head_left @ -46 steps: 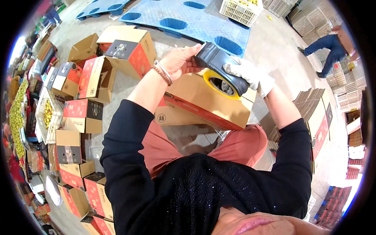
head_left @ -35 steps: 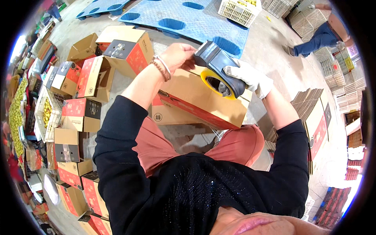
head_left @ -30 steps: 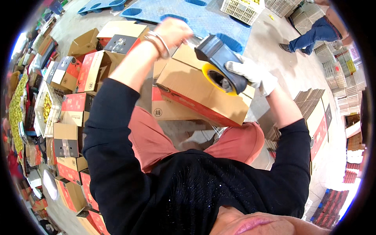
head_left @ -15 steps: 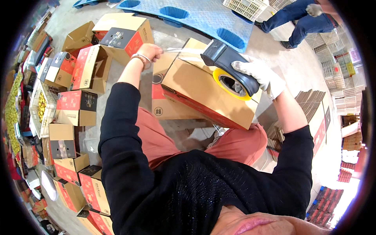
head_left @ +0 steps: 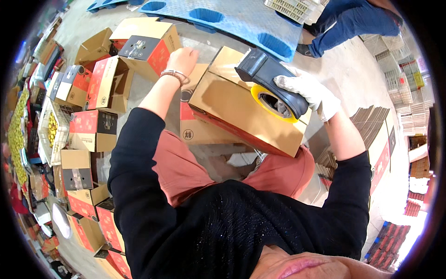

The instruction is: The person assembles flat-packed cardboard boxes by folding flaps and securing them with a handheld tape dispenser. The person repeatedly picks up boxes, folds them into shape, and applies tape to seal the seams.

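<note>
My right hand [head_left: 312, 93], in a white glove, grips a black tape dispenser [head_left: 272, 76] loaded with a roll of tape on a yellow core [head_left: 281, 111]. The dispenser is held over the top of a closed brown and red cardboard box [head_left: 232, 100], which sits tilted in front of my knees. My bare left hand [head_left: 182, 61], with bracelets at its wrist, is raised left of the box's far end, apart from it. Its fingers are curled closed; what they hold, if anything, is hidden. Under the box lies another brown and red carton [head_left: 200, 130].
Several open cartons [head_left: 104, 83] stand at my left, beside a white crate [head_left: 49, 132] of yellow fruit. A blue plastic pallet [head_left: 232, 23] lies ahead. Flattened cardboard [head_left: 369, 121] is stacked at my right. A person in blue trousers [head_left: 350, 28] is at the far right, near a white crate [head_left: 292, 9].
A clear tape strip stretched between my left hand and the dispenser is no longer visible. My left hand has shifted slightly and turned. The person at far right has moved.
</note>
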A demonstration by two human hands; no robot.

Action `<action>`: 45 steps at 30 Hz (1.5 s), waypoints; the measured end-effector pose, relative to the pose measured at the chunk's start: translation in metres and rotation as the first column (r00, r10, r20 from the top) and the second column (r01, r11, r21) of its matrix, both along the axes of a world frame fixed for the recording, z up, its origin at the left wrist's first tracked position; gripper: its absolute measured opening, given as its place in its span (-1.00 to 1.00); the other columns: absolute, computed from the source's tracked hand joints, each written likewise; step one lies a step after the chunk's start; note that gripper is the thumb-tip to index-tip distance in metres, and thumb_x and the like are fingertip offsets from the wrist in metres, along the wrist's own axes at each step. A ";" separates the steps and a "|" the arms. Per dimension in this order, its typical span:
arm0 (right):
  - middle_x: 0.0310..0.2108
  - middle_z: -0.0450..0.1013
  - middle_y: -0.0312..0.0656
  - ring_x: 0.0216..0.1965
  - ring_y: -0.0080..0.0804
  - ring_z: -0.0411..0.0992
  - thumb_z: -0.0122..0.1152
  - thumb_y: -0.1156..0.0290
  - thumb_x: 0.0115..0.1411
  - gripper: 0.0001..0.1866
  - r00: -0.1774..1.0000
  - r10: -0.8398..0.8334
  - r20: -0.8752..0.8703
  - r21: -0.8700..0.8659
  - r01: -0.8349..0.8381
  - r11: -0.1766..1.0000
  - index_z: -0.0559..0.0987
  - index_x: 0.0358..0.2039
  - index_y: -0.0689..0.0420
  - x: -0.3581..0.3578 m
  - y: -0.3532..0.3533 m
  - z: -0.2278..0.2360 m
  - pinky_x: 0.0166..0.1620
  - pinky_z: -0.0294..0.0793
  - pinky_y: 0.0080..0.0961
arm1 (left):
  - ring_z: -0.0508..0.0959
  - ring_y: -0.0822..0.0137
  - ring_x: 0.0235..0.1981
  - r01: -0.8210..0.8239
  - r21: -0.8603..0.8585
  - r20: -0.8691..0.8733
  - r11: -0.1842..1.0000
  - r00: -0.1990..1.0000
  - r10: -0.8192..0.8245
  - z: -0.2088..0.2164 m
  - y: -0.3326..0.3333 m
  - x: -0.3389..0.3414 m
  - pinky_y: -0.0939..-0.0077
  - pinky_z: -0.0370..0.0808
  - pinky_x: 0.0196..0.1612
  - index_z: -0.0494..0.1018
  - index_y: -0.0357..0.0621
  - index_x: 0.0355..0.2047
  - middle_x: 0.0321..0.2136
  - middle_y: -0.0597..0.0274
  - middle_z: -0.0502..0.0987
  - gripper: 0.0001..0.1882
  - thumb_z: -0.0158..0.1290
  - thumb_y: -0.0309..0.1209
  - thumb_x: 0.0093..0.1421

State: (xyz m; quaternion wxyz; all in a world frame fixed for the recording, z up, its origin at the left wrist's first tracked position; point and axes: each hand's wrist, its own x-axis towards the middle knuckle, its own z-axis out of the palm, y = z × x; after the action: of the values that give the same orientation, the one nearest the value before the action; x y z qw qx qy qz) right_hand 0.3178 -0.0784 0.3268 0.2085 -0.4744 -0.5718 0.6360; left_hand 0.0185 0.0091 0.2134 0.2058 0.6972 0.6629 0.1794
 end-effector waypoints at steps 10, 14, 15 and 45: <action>-0.32 0.48 -0.24 -0.36 -0.59 0.44 0.17 0.26 0.10 -0.68 0.999 -0.021 -0.050 -0.214 0.009 0.977 0.51 -0.22 0.22 -0.009 0.009 0.014 -0.31 0.49 -0.64 | 0.40 -0.15 -0.07 0.219 -0.223 -0.347 0.950 0.893 -0.287 -0.048 0.011 0.035 0.13 0.33 -0.03 0.38 -0.38 -0.17 -0.18 -0.26 0.43 -0.34 -0.29 0.08 0.19; -0.13 0.45 -0.27 -0.13 -0.55 0.40 0.04 0.32 0.16 -0.68 0.986 0.167 -0.003 0.151 -0.165 0.975 0.50 -0.10 0.15 0.060 -0.007 0.008 -0.03 0.35 -0.63 | 0.42 -0.12 -0.13 0.294 -0.082 -0.337 0.952 0.891 -0.304 -0.002 -0.023 0.061 0.13 0.33 -0.06 0.39 -0.19 -0.14 -0.21 -0.25 0.43 -0.47 -0.37 -0.02 0.25; -0.14 0.46 -0.24 -0.13 -0.54 0.41 0.04 0.33 0.16 -0.68 0.990 0.135 -0.038 0.080 -0.132 0.988 0.50 -0.09 0.16 0.079 -0.014 0.013 -0.03 0.35 -0.62 | 0.43 -0.11 -0.14 0.311 -0.059 -0.357 0.949 0.881 -0.310 -0.016 -0.014 0.053 0.12 0.33 -0.06 0.39 -0.15 -0.14 -0.22 -0.24 0.43 -0.48 -0.39 -0.02 0.26; -0.31 0.47 -0.14 -0.30 -0.43 0.40 0.15 0.09 0.01 -0.38 0.900 -0.011 0.436 -0.273 0.144 0.951 0.38 0.00 0.25 0.185 -0.093 -0.096 -0.20 0.36 -0.56 | 0.32 -0.13 0.01 0.198 0.166 -0.155 0.966 0.973 -0.172 -0.029 -0.014 0.054 0.21 0.24 0.07 0.22 -0.24 0.07 -0.06 -0.23 0.35 -0.33 -0.31 0.08 0.19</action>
State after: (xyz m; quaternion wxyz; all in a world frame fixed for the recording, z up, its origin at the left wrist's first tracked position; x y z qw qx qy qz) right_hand 0.5033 -0.1712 0.2310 0.0290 -0.6513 -0.4811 0.5861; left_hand 0.0724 -0.0050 0.1843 0.1111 0.7827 0.5886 0.1693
